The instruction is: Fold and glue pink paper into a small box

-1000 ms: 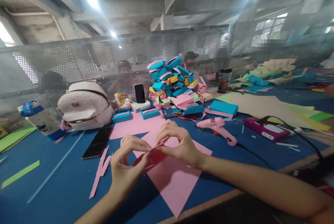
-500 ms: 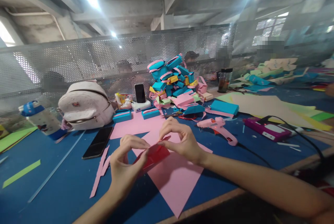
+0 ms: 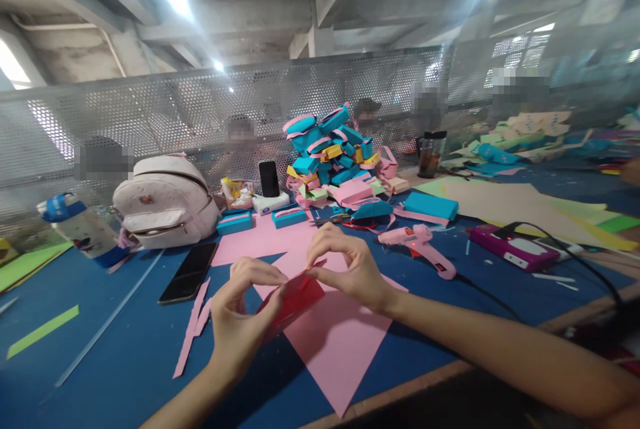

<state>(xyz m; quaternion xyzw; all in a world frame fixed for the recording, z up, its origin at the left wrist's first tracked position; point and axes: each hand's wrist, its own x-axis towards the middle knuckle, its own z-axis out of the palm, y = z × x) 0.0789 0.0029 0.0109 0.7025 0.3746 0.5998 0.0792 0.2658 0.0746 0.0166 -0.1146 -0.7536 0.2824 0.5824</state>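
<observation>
A folded piece of red paper is held between my two hands, raised a little over the table. My left hand pinches its left end between thumb and fingers. At the upper right edge, my right hand grips it the same way. Beneath lies a sheet of pink paper, one corner pointing toward me. To the right of my right hand rests a pink glue gun with its cord. Torn pink paper strips lie left of my left hand.
A black phone, a white backpack and a bottle stand or lie at left. Behind my hands rises a pile of blue, pink and yellow paper boxes. A purple power strip sits at right, before a perforated metal screen.
</observation>
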